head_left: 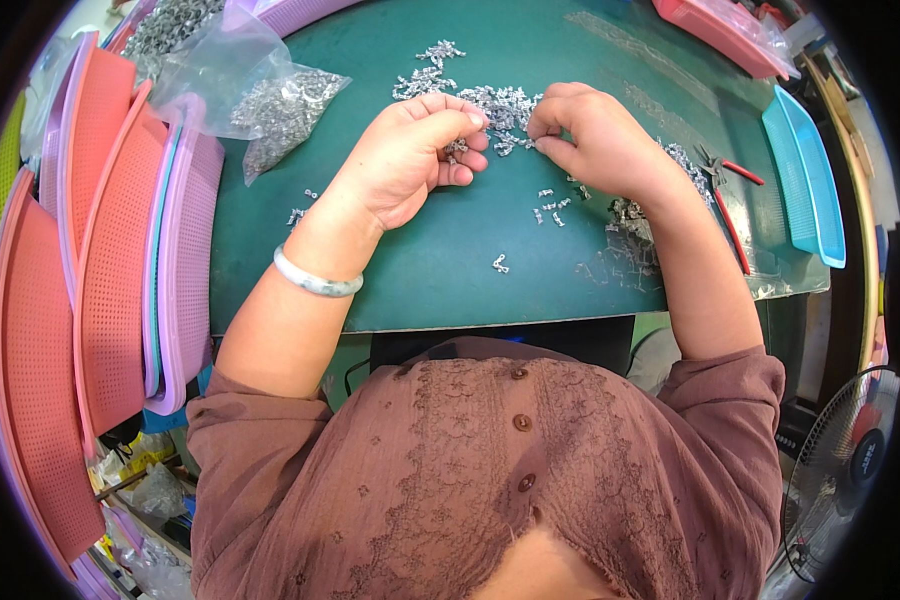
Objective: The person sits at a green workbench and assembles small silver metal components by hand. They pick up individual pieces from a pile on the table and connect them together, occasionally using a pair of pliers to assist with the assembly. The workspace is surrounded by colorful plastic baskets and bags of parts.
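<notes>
My left hand (410,150) is turned palm up with its fingers curled around a few small silver metal parts (457,147). Beside it, my right hand (602,138) is closed in a pinch, thumb against fingers, at the edge of a loose heap of the same metal parts (500,100). Whatever sits between those fingertips is too small to make out. Several more pieces (552,207) lie scattered below the right hand, and a single part (500,264) rests nearer the front edge. Another heap (628,218) is partly covered by my right forearm.
The green tabletop (420,290) also holds a clear plastic bag (288,105) of metal parts and red-handled pliers (712,175). Pink and purple baskets (120,300) stack along the left. A blue basket (805,180) stands at the right edge, above a fan (835,470).
</notes>
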Tool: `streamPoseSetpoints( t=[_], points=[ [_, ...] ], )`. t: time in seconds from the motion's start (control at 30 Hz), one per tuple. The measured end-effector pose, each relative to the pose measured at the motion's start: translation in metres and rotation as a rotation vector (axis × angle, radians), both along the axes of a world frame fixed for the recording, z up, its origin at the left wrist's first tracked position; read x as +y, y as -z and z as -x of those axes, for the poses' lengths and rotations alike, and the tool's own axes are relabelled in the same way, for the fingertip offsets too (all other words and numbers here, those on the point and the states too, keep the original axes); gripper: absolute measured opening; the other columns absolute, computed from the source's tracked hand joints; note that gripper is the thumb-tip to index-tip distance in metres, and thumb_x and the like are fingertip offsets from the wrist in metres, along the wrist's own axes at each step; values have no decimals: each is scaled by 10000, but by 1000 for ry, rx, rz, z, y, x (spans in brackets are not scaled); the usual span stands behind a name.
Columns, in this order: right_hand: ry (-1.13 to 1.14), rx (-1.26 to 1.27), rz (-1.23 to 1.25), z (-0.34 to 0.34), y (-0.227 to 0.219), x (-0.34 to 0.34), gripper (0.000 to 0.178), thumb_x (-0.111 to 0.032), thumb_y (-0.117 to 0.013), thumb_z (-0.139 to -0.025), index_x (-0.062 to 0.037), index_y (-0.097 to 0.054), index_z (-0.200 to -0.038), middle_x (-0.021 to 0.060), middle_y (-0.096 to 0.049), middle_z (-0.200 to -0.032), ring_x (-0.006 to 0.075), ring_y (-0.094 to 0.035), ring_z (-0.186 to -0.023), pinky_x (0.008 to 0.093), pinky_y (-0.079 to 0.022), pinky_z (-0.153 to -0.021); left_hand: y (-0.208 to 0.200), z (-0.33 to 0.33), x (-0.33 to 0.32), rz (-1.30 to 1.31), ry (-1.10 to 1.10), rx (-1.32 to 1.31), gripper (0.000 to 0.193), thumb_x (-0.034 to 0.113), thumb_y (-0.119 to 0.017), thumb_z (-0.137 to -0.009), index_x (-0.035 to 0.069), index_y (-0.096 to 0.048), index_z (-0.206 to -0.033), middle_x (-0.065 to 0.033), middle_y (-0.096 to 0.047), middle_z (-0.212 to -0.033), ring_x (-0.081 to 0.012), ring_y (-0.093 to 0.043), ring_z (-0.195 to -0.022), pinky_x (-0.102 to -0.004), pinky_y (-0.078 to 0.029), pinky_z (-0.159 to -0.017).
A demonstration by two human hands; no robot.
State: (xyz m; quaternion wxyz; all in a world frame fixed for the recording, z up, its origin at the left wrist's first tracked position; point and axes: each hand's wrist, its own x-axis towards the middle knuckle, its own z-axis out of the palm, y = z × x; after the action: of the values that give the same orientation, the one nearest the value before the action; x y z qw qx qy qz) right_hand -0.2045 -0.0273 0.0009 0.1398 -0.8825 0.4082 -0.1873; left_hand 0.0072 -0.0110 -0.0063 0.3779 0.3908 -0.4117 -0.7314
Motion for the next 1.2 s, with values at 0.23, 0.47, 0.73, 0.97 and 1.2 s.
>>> streamPoseSetpoints(
  t=[0.23,0.47,0.73,0.97,1.2],
  points=[
    [-5,25,7,0,4,-2,63,-77,-584,-705,-28,-593,-743,125,-568,-775,310,-546,-793,381,-443,-700,1,2,2,26,42,-72,107,132,-563,-836,45,-585,-894,-34,-578,-769,-99,-548,-640,-196,-442,-552],
    [-114,-119,112,-5,-3,2,62,-42,-600,-715,-13,-564,-754,110,-548,-749,288,-531,-743,358,-432,-657,-4,7,7,48,63,-174,127,151,-557,-844,36,-595,-881,-16,-581,-732,-78,-540,-590,-184,-428,-511],
    [-183,-273,137,-13,-7,7,63,-62,-594,-732,-19,-571,-771,103,-556,-755,282,-533,-737,349,-440,-654,-3,9,8,79,70,-193,133,151,-549,-851,29,-601,-853,-7,-572,-685,-68,-522,-554,-174,-402,-470],
    [-69,-423,-262,-7,-2,3,131,-101,-585,-793,11,-604,-859,100,-592,-764,167,-561,-693,285,-445,-628,-2,8,8,74,56,-140,99,131,-560,-844,40,-595,-862,-9,-574,-700,-61,-511,-551,-167,-377,-461],
    [-105,-383,-372,-8,-7,6,109,-82,-576,-812,16,-593,-856,17,-538,-761,83,-484,-697,228,-394,-617,-2,8,8,69,55,-113,61,100,-587,-821,52,-582,-857,10,-550,-686,-47,-472,-532,-152,-341,-451]
  ],
)
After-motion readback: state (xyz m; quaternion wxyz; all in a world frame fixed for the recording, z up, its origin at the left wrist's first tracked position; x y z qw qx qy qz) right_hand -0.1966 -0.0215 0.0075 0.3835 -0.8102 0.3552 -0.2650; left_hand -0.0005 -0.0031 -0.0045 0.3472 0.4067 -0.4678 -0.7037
